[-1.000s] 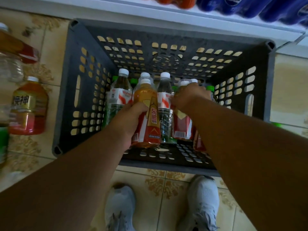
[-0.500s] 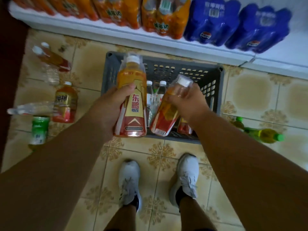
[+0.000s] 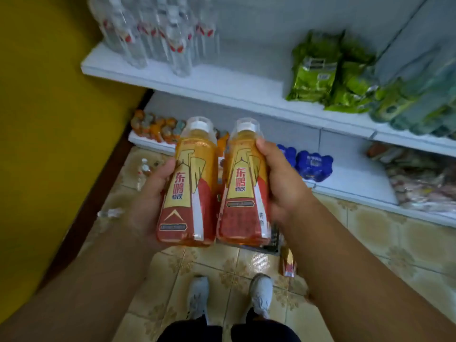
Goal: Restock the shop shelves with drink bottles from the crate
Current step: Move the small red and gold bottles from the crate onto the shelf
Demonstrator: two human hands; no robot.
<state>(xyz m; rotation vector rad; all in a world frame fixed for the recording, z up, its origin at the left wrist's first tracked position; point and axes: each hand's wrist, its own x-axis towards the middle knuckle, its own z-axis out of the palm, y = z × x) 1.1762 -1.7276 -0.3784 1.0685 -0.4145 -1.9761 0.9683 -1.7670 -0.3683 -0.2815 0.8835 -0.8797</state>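
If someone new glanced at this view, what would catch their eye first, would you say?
Two matching orange drink bottles fill the centre, the left bottle in the left hand and the right bottle in the right hand. Behind them, green packs sit on a white shelf.

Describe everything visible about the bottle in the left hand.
The left bottle is clear plastic filled with orange drink, with a white cap under a clear cover. Its label is yellow above, red below, with red Chinese characters. It is held roughly upright in the air by the left hand, gripped at its side, close beside the matching bottle in the right hand.
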